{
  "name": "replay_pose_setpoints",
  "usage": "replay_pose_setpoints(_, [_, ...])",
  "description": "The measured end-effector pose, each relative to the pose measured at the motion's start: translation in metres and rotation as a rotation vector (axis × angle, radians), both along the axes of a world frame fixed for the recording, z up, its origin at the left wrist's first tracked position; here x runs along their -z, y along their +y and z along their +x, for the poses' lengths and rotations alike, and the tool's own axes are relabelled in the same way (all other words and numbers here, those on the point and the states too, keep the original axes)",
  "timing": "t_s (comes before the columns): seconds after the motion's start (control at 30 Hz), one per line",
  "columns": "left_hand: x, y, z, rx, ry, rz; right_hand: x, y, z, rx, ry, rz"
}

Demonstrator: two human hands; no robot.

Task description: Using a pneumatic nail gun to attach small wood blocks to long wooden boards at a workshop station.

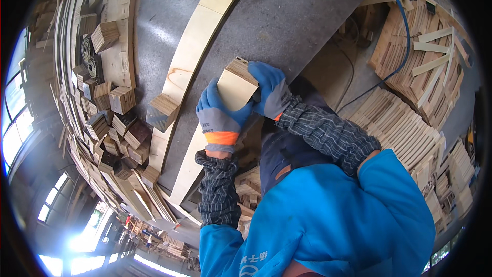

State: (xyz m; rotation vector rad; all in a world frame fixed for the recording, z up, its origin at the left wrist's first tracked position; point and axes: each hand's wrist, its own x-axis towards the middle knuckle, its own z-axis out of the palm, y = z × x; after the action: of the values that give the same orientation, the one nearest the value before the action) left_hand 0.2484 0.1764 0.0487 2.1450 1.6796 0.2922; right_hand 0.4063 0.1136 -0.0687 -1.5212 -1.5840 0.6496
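Both my hands wear blue-and-grey gloves. A plywood block (237, 88) with a smooth pale face and layered edges is held between them, over the grey tabletop (277, 25). My left hand (221, 114) is closed around its left and near side. At the right side, my right hand (269, 88) grips it, the fingertips at its upper right corner. Beneath my left hand, a pale wood strip (185, 172) runs toward the table's near edge. A longer plywood strip (197, 33) lies to the left. On that strip sits another block (163, 110) with a dark side.
Many wood blocks (122, 100) are heaped on the left, beside two dark round coils (92, 65) and long boards (119, 25). To the right, below the table edge, are stacked wood slats (400, 123) and a large bundle (394, 46). A blue hose (407, 36) hangs there.
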Motion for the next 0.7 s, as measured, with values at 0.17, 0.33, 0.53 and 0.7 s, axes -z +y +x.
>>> replay_pose_setpoints(0.17, [-0.0017, 0.0012, 0.0015, 0.019, 0.011, -0.039, -0.0044, -0.0018, -0.0007, 0.051, -0.014, 0.023])
replay_pose_setpoints(0.33, [-0.0034, 0.0027, 0.0026, 0.005, 0.009, -0.065, -0.0058, -0.0017, -0.0007, 0.054, -0.038, 0.036])
replay_pose_setpoints(0.53, [-0.0068, 0.0059, 0.0051, -0.008, 0.011, -0.085, -0.0028, -0.0008, -0.0014, 0.057, -0.032, 0.028])
replay_pose_setpoints(0.7, [-0.0062, 0.0067, 0.0044, -0.002, 0.021, -0.048, 0.0002, -0.001, -0.0012, 0.011, -0.019, -0.032])
